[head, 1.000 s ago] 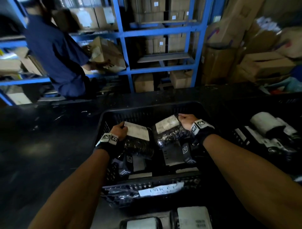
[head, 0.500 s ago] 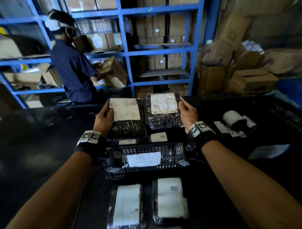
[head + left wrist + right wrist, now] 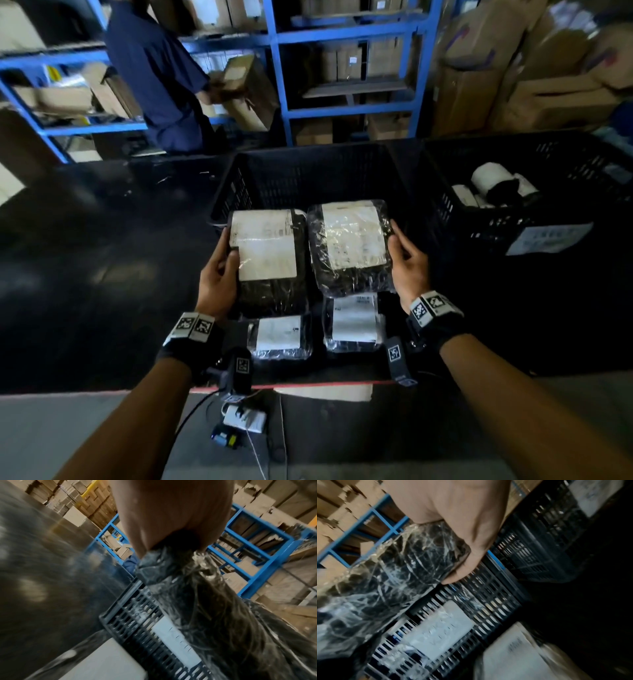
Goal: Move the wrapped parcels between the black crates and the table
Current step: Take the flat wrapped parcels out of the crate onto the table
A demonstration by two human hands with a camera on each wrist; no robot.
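Right, both hands up over the near edge of the black crate (image 3: 308,178), one wrapped parcel each. Left hand (image 3: 217,277) grips the left parcel (image 3: 270,260) along its left edge — thumb on the white label, fingers curled under; the left wrist view shows the palm (image 3: 169,513) clamped on crinkled film. Right hand (image 3: 409,265) grips the right parcel (image 3: 351,245) on its right edge, and in the right wrist view the fingers (image 3: 467,566) wrap around the plastic from below. The two parcels are side by side, edges touching or almost, both label-up, held above the tabletop (image 3: 85,257) in front of the crate.

Two more parcels lie flat on the tabletop just below the held ones — left one (image 3: 279,337), right one (image 3: 354,323). A second black crate (image 3: 534,219) sits right of the first with white-wrapped rolls (image 3: 493,181) inside and a paper label (image 3: 548,238) on its front wall.

Background: a person in a dark blue shirt (image 3: 157,68) handling a cardboard box (image 3: 245,89) at blue shelving (image 3: 346,34). A small charger (image 3: 245,416) lies on the floor by the table's edge.
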